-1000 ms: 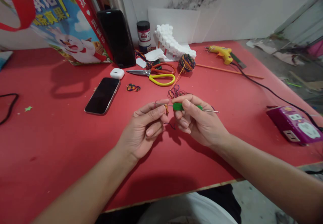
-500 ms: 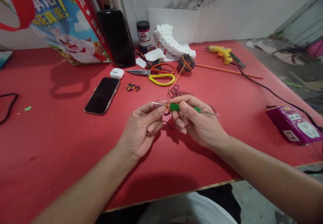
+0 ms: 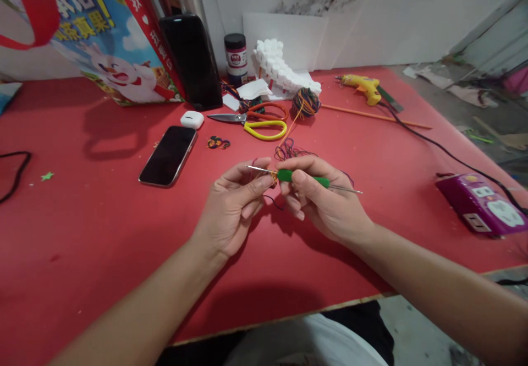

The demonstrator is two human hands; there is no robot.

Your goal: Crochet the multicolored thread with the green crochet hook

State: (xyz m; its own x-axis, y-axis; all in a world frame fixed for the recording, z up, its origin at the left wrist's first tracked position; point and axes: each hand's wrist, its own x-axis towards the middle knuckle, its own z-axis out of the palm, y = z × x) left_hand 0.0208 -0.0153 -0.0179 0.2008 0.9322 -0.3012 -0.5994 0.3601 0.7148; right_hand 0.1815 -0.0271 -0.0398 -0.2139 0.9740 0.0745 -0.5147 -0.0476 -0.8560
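My right hand (image 3: 325, 201) pinches the green handle of a crochet hook (image 3: 285, 175), whose metal tip points left. Between the thumb and fingers of my left hand (image 3: 231, 206) is a small piece of multicolour yarn work (image 3: 273, 178), with the hook's shaft passing at it. A dark yarn end curls just below. Loose yarn (image 3: 291, 150) lies on the table behind my hands and leads toward a yarn ball (image 3: 306, 103). A small finished-looking piece of crochet (image 3: 218, 142) rests farther left.
On the red table (image 3: 124, 245) are a phone (image 3: 168, 156), a white earbud case (image 3: 192, 119), scissors (image 3: 266, 130), an upright black phone (image 3: 192, 60) and a white model (image 3: 280, 69). At right are a yellow glue gun (image 3: 363, 87) and a purple power box (image 3: 482, 203).
The hook has tilted slightly, and the yarn work between my fingers has turned a little. Both hands keep their grips in nearly the same place.
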